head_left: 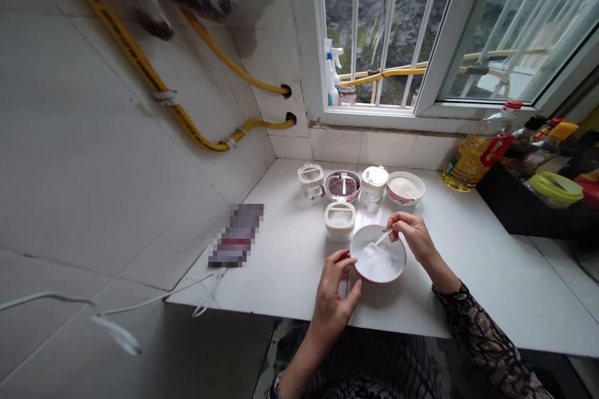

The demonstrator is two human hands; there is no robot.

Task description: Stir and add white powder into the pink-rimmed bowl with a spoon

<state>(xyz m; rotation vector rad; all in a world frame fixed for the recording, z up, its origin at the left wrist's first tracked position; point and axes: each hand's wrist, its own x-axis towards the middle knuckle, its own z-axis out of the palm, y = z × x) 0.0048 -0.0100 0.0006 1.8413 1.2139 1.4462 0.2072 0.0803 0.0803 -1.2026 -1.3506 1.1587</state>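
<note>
A white bowl (390,271) with a reddish rim stands on the counter, holding white granular stuff. My left hand (333,290) is curved against its left side, fingertips at the rim and thumb low by the wall. Between the thumb and fingers of my right hand (414,234) is the handle of a small white spoon (380,241), its scoop down in the bowl. Just behind the bowl is a lidded jar (340,224) with whitish contents. Farther back, a clear lid with another small white spoon (344,183) lies over a bowl of dark grains (357,194).
Two more lidded jars (311,181) (374,184) and a bowl of pale grains (406,188) line the back. An oil bottle (468,159) and a black box (503,209) of bottles stand right. A blurred-out phone-like object (238,237) with a white cable (206,299) lies left.
</note>
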